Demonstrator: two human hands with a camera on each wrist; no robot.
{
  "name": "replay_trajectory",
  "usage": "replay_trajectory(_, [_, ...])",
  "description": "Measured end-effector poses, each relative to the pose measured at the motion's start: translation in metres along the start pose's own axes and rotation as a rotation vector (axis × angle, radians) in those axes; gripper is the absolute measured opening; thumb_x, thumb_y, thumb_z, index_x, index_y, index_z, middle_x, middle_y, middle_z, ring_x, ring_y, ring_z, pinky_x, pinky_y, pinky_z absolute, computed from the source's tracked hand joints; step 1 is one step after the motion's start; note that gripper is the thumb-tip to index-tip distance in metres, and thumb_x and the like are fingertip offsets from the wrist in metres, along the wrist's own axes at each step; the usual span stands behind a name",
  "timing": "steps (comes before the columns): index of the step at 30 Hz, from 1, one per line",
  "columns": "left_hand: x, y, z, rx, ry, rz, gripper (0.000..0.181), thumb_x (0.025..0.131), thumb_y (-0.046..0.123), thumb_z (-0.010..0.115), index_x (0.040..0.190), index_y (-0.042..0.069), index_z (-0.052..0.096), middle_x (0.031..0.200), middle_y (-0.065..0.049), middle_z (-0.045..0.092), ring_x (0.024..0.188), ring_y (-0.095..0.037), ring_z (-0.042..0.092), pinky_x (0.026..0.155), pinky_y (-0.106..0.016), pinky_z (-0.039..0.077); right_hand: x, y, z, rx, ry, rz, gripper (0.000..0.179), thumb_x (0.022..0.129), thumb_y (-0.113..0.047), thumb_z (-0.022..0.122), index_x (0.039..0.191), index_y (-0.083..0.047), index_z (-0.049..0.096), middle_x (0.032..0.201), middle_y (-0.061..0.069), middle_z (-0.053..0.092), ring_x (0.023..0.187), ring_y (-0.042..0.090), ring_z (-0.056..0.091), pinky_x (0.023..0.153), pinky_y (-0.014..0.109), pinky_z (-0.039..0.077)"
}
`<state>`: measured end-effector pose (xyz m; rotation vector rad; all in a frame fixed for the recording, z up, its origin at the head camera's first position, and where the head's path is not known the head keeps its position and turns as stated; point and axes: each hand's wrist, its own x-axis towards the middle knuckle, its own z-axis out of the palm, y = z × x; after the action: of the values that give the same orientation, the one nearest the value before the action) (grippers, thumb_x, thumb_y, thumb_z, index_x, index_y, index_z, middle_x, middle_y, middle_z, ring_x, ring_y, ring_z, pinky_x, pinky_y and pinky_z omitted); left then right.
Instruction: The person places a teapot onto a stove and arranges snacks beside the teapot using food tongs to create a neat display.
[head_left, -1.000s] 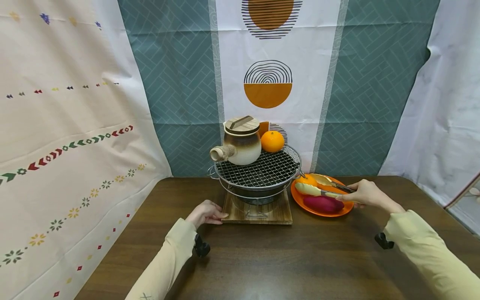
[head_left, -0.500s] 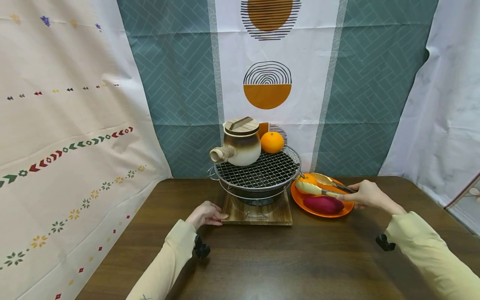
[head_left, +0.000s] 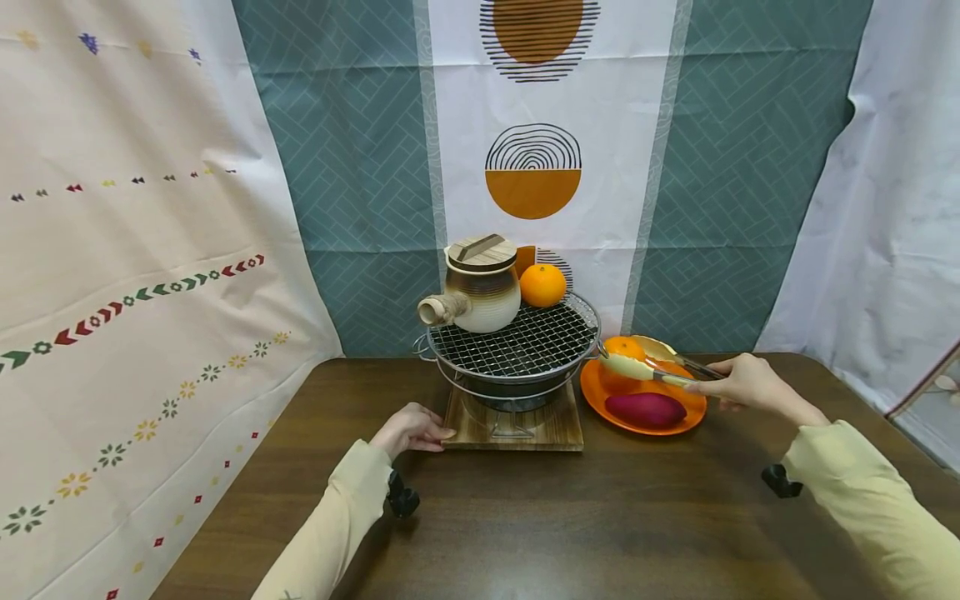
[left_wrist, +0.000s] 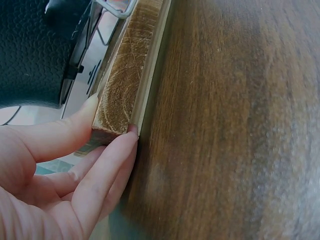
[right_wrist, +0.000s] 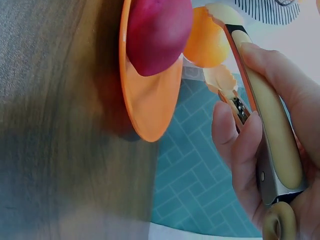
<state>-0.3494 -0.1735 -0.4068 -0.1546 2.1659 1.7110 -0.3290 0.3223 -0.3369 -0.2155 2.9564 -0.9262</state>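
In the head view my left hand (head_left: 411, 429) pinches the front left corner of a wooden board (head_left: 465, 427). The left wrist view shows the thumb against the board's upper edge (left_wrist: 125, 85) and fingertips at its underside. My right hand (head_left: 759, 385) holds tongs (head_left: 628, 367) with cream-coloured scalloped heads. Between those heads sits an orange (head_left: 624, 345), above an orange plate (head_left: 693, 417). A purple sweet potato (head_left: 647, 410) lies on the plate's near side. In the right wrist view the thumb and fingers wrap the tongs' handles (right_wrist: 272, 115), with the orange (right_wrist: 205, 42) ahead.
On the board stands a round tabletop grill (head_left: 517, 383) with a black mesh top. A lidded clay pot (head_left: 487, 304) and another orange (head_left: 543, 286) sit on the mesh. The pot's handle (head_left: 442, 308) points left. Patterned cloth (head_left: 360, 167) hangs behind the table (head_left: 585, 517).
The tongs have risen slightly from the plate, with the orange between their heads, and my right hand has shifted a little right. My left hand stays at the board's corner.
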Motion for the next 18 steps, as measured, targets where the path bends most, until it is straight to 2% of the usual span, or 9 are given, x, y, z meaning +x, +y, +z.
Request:
replay_trajectory(6, [0.001, -0.001, 0.001, -0.008, 0.014, -0.013, 0.044, 0.076, -0.009, 0.067, 0.112, -0.022, 0.045, 0.084, -0.019, 0.057, 0.064, -0.019, 0.059, 0.066, -0.036, 0.054, 0.000, 0.002, -0.006, -0.037, 0.009, -0.012, 0.073, 0.075, -0.050, 0.068, 0.115, 0.009, 0.054, 0.053, 0.005, 0.055, 0.048, 0.020, 0.053, 0.049, 0.029, 0.043])
replay_trajectory(12, [0.002, -0.001, 0.001, -0.005, 0.030, -0.013, 0.043, 0.076, -0.008, 0.068, 0.111, -0.021, 0.047, 0.083, -0.018, 0.057, 0.064, -0.019, 0.058, 0.066, -0.036, 0.054, -0.004, 0.003, -0.010, -0.028, 0.025, -0.019, 0.067, 0.075, -0.048, 0.069, 0.112, 0.007, 0.057, 0.054, 0.004, 0.056, 0.048, 0.019, 0.054, 0.047, 0.031, 0.046])
replay_trajectory(18, [0.002, -0.002, 0.000, -0.013, 0.023, 0.000, 0.043, 0.076, -0.008, 0.067, 0.111, -0.021, 0.046, 0.084, -0.019, 0.057, 0.064, -0.020, 0.059, 0.066, -0.036, 0.054, -0.006, 0.002, -0.016, 0.001, 0.011, -0.013, 0.077, 0.077, -0.046, 0.068, 0.120, 0.015, 0.048, 0.055, 0.005, 0.056, 0.049, 0.020, 0.054, 0.045, 0.032, 0.047])
